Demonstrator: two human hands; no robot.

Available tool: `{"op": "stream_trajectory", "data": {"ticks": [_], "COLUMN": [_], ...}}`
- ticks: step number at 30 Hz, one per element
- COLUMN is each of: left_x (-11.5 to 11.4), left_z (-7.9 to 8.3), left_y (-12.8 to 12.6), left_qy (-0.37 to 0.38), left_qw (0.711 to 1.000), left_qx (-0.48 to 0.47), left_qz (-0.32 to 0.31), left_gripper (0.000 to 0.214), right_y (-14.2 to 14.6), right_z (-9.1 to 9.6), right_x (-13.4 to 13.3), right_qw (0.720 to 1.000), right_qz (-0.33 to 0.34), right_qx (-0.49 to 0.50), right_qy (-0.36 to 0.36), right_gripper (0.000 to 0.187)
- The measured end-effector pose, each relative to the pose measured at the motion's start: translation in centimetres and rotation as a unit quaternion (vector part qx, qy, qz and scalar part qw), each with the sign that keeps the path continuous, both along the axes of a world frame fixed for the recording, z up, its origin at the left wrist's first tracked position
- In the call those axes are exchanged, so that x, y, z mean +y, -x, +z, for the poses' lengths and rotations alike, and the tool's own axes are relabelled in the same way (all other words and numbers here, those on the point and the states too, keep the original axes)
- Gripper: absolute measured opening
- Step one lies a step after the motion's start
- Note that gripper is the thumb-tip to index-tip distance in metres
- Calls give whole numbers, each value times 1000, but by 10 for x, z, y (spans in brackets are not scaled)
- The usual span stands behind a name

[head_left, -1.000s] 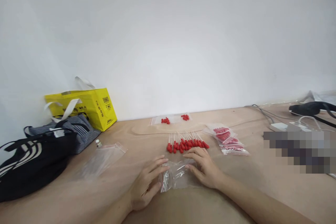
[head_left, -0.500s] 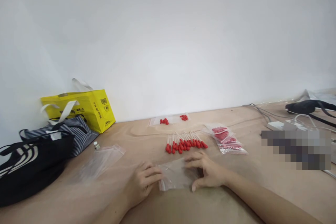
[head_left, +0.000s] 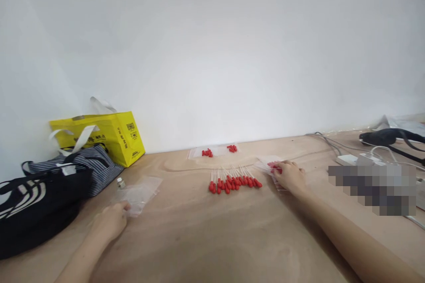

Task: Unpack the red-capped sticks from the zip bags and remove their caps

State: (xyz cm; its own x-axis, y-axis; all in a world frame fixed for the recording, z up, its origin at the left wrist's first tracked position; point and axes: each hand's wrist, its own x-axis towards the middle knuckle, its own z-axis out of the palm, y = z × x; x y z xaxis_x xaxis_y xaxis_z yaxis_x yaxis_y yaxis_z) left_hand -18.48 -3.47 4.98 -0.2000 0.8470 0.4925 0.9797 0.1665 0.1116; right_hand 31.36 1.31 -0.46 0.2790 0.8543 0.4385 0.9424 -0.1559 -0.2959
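Note:
On the left of the table, my left hand [head_left: 111, 221] is closed at the near edge of some clear zip bags [head_left: 142, 194]; most of its fingers are hidden behind the hand. My right hand [head_left: 290, 176] grips a clear zip bag of red pieces [head_left: 275, 166] to the right, covering much of it. Between the hands lies a row of red-tipped white sticks [head_left: 232, 181], fanned out with their red ends toward me.
Against the wall lies a flat clear bag [head_left: 219, 151] with red pieces at both ends. A small bottle [head_left: 120, 182], yellow bag [head_left: 129, 141], striped bag [head_left: 106, 163] and black bag [head_left: 43, 212] stand left. To the right are a power strip [head_left: 347, 159] and cables.
My hands have moved apart from the middle, left to the clear bags and right to the bag of red pieces. The clear bag between them has gone from the middle.

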Motion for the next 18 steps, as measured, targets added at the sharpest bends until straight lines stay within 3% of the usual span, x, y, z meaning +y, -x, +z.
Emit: {"op": "stream_trajectory", "data": {"ticks": [2,4,6,9,11,13,15,18], "left_x": [-2,-5,-9,-17,-22,-26,-27,-25], "left_z": [1,5,4,-10,-23,-34,-40,-40], "left_y": [-10,-35,-68,-117,-142,-156,-161,-160], "left_qy": [22,-42,-67,-24,14,19,-6,-73], "left_qw": [996,992,981,951,926,910,908,918], "left_qx": [81,115,85,-12,-52,-83,-119,-183], "left_qz": [3,-41,-164,-309,-373,-406,-401,-344], "left_gripper": [26,28,26,22,21,22,23,24], "right_y": [2,3,6,17,32,50,68,91], "right_z": [1,4,9,19,24,25,23,16], "right_x": [1,2,1,-4,-12,-24,-40,-65], "right_qw": [1000,1000,999,978,946,910,884,858], "right_qz": [-5,-10,-28,-24,49,167,275,415], "right_qx": [3,7,30,139,222,275,285,262], "right_qy": [-5,-10,-34,-153,-233,-261,-249,-152], "right_gripper": [21,22,23,22,20,17,15,15]}}
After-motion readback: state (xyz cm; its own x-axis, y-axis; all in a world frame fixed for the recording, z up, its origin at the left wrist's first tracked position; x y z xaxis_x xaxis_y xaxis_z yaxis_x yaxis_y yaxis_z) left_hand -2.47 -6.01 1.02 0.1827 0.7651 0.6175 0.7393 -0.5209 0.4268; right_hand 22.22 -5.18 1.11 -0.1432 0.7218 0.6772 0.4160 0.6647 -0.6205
